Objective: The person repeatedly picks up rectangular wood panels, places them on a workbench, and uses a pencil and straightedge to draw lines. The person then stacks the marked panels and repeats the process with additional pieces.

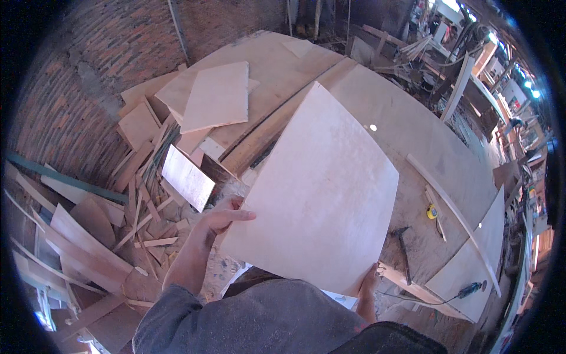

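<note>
A large pale wooden board (324,194) is held up in front of me, tilted, over the worktable. My left hand (227,216) grips its left edge, thumb lying on the upper face and the fingers mostly hidden underneath. At the lower right corner my right hand (369,282) holds the edge, partly covered by the board. Just right of that corner a hammer (404,253) with a dark head lies on the table. A yellow tape measure (432,211) rests farther right, beside thin wood strips.
Wide plywood sheets (407,118) cover the table. Toward the far left lie stacked boards (218,94). A long wood strip (454,218) crosses the right side, near a corded power tool (470,289). Offcuts (147,218) are heaped at left below a brick wall (88,76).
</note>
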A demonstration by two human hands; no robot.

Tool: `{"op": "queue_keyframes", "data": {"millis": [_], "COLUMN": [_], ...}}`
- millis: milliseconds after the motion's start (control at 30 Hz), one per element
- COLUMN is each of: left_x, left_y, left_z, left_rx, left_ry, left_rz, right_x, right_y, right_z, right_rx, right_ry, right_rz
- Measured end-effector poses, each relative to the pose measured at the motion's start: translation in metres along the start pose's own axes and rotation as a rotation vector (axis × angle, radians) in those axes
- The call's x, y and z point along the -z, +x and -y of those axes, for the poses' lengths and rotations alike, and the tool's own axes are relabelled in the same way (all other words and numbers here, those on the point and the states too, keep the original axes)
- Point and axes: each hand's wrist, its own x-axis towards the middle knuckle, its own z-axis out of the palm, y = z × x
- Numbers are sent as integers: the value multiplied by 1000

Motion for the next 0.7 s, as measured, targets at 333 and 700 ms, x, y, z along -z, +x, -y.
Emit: {"op": "queue_keyframes", "data": {"millis": [333,700], "left_x": [-65,-68], "left_y": [-53,-69], "left_z": [-17,-33], "left_rx": [-187,-375], "left_ry": [50,-55], "left_rz": [-9,248], "right_x": [0,-12], "right_y": [14,20], "right_z": [-5,-20], "right_rx": [44,37], "right_ry": [42,635], "right_rz": [16,307]}}
